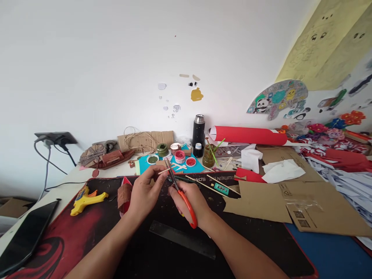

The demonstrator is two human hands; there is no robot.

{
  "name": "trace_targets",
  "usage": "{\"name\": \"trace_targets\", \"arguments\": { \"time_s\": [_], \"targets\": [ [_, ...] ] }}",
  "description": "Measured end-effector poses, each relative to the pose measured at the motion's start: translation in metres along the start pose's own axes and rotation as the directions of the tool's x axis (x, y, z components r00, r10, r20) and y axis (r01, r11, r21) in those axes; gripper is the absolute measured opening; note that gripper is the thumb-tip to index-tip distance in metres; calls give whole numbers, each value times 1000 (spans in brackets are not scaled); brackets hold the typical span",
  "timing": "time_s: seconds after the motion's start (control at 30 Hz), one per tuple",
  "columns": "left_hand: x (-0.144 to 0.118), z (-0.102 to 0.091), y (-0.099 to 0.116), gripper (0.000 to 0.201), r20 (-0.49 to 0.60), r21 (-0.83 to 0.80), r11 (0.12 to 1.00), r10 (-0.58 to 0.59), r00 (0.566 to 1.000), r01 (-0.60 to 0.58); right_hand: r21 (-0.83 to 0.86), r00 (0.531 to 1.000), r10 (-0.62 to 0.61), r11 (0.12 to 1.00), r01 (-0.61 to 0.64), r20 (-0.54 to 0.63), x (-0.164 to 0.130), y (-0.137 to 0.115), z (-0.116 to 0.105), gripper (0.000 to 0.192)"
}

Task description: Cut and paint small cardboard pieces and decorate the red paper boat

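My left hand (147, 186) is closed, its thumb and fingers pinching a short, thin wooden stick (164, 171). In my right hand (192, 199) is a pair of scissors (188, 205) with orange-red handles, the blades pointing up and away from me. The blades meet the stick's end near my left fingertips; whether they are parted there is too small to tell. Below my hands a dark ruler (183, 239) lies on the black mat (139, 252). A brown and red folded piece (124, 197) stands just left of my left wrist.
A yellow glue gun (88, 200) and a black phone or tablet (29, 236) lie at left. Open paint jars (179, 156), a black thermos (198, 133) and a jar of murky liquid (208, 155) stand behind. Thin sticks (206, 186) and cardboard sheets (258, 201) lie at right.
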State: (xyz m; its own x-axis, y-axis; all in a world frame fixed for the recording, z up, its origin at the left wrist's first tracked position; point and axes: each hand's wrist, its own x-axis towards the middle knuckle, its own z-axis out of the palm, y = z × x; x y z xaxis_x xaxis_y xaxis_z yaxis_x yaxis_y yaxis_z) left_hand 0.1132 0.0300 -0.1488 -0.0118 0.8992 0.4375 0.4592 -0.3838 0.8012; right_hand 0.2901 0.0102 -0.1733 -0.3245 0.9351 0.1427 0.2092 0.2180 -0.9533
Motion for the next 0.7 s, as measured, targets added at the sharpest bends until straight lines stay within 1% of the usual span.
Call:
{"name": "trace_targets", "arguments": {
  "time_s": [0.1, 0.17, 0.27, 0.37, 0.47, 0.57, 0.63, 0.7],
  "targets": [
    [1, -1, -2, 30, -21, -26, 999, -19, 1000, 18, 71, 996, 89, 993, -90, 21, 1, 4, -1, 28],
    [2, -1, -3, 30, -8, -71, 996, -48, 999, 48, 90, 996, 90, 992, -91, 14, 1, 4, -2, 28],
    [3, 0, -1, 35, 99, -175, 981, -65, 993, 82, 144, 998, 69, 987, -70, 11, 1, 4, -3, 32],
    [4, 2, 4, 47, 214, -313, 939, -73, 974, 140, 239, 997, 57, 968, -70, 58, -1, 4, -3, 39],
    [4, 4, 7, 51, 299, -421, 862, -163, 940, 283, 331, 989, 69, 937, -108, 128, -2, 2, -3, 43],
    [4, 6, 9, 50, 394, -504, 746, -249, 885, 435, 408, 979, 76, 900, -149, 191, -2, -4, -4, 44],
    [4, 7, 11, 51, 456, -536, 675, -275, 847, 507, 455, 970, 74, 873, -175, 231, -2, -9, -6, 47],
    [4, 7, 13, 52, 495, -554, 621, -289, 820, 554, 500, 956, 71, 840, -212, 285, -2, -14, -8, 51]
  ]
}}
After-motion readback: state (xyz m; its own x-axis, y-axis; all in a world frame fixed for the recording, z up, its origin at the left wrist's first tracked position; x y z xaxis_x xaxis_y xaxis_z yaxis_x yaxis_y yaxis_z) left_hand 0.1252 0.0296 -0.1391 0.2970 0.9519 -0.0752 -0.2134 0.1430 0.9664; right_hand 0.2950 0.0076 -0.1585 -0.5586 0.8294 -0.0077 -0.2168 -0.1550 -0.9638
